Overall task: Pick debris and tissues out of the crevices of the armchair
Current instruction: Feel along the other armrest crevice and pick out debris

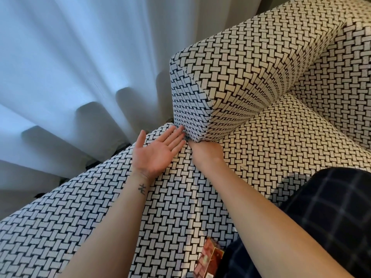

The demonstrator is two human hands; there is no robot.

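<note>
Left hand (156, 155) palm up, fingers straight, tips at armchair (160, 217) crevice (188, 139) under armrest block (241, 77), right hand (206, 150) pushed into same crevice, fingers hidden, grip not determinable, red packet (210, 255) low down beside checked garment (331, 217)

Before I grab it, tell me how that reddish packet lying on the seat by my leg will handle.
The reddish packet looks like thin printed card, so it is probably light and easily crushed. Its surface shines a little, so it may be slick. Flat-sided and lying on the armchair seat against the checked trouser leg, it should slide, not roll.
</note>
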